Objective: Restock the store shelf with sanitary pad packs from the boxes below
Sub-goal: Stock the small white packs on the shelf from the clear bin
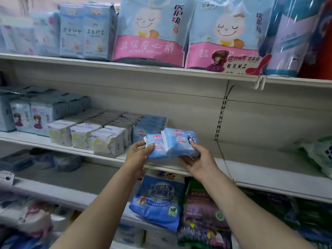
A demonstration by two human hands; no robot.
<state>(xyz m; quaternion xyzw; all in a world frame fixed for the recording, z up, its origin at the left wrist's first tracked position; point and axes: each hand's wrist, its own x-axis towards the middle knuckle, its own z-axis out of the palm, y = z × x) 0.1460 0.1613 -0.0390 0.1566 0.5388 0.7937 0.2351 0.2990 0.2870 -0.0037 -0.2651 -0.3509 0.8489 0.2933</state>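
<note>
Nearest, low: blue bag [158, 200] and dark bag [203, 211] on bottom shelf. Above these, 2 light-blue pad packs [172, 143] held side by side, just over front edge of middle shelf [260, 175]. Left hand [137, 155] grips left pack w/ thumb on front; right hand [199, 162] clamps right pack, fingers under, thumb on top. Behind, same blue packs [149, 125] in row, white packs [107, 141] to left. Farthest, up: top shelf [125, 64] w/ big rabbit-print packs [152, 29].
</note>
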